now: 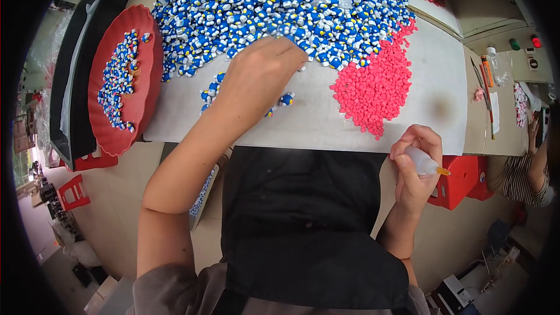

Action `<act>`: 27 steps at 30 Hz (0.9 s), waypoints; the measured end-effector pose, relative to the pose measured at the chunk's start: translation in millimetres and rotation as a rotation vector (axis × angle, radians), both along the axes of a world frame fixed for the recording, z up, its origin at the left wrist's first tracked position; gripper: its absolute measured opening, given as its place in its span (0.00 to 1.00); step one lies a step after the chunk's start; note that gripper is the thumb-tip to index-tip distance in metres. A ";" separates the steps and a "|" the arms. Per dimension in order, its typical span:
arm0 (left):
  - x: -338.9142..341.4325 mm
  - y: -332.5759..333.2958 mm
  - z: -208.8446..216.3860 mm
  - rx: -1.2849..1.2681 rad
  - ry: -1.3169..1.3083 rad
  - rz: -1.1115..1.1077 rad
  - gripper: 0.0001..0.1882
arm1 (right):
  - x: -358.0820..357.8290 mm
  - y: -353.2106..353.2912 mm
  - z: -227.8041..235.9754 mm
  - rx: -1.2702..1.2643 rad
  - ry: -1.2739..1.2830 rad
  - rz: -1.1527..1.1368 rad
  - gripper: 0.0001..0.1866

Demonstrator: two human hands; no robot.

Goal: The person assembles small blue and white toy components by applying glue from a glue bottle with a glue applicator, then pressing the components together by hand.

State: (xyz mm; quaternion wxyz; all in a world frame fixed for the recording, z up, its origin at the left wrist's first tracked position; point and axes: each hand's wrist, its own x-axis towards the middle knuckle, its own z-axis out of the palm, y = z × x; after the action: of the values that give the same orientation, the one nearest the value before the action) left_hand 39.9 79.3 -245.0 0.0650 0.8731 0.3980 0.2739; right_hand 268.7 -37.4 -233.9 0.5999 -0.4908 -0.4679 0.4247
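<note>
My left hand [256,76] reaches over the front edge of a big heap of small blue-and-white pieces with yellow spots [280,6]. Its fingers are curled together with the tips turned down; a speck of white shows by them, but what they pinch is hidden. A few loose blue-and-white pieces [286,99] lie on the white table sheet [315,122] around that wrist. In my right hand [417,163], at the table's front edge, is a small translucent squeeze bottle [421,162], its amber tip pointing right. Beyond this hand spreads a pile of small pink pieces [373,90], touching the blue heap.
On the left stands a red scalloped tray [149,81] with more blue-and-white pieces, beside a black bin [73,81]. An orange tube [487,71] and thin sticks lie at the right. Red stools [458,181] stand below, near another person's striped sleeve [525,181].
</note>
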 end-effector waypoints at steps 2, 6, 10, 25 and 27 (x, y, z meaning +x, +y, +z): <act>7.0 -1.6 0.9 -0.038 0.014 0.000 0.04 | 5.8 -1.4 -2.8 -0.033 -0.029 0.040 0.23; 15.1 -1.7 8.3 -0.155 0.032 0.017 0.09 | 10.2 5.0 -9.0 0.048 -0.003 0.032 0.24; 23.2 -6.3 10.3 -0.248 -0.039 0.032 0.10 | 17.5 6.2 -12.8 0.183 0.082 0.182 0.22; 66.1 -72.1 10.9 -1.273 -1.342 -0.110 0.14 | 16.5 -6.7 4.3 0.200 0.196 -0.165 0.22; 66.7 -74.3 10.6 -1.321 -1.375 -0.107 0.13 | 19.0 -8.3 2.7 0.289 0.007 -0.138 0.23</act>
State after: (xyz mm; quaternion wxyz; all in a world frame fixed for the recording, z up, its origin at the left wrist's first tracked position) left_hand 106.5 5.0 -234.4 0.7769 0.3249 0.3063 0.4439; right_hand 287.7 -45.7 -231.3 0.6935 -0.4289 -0.4873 0.3124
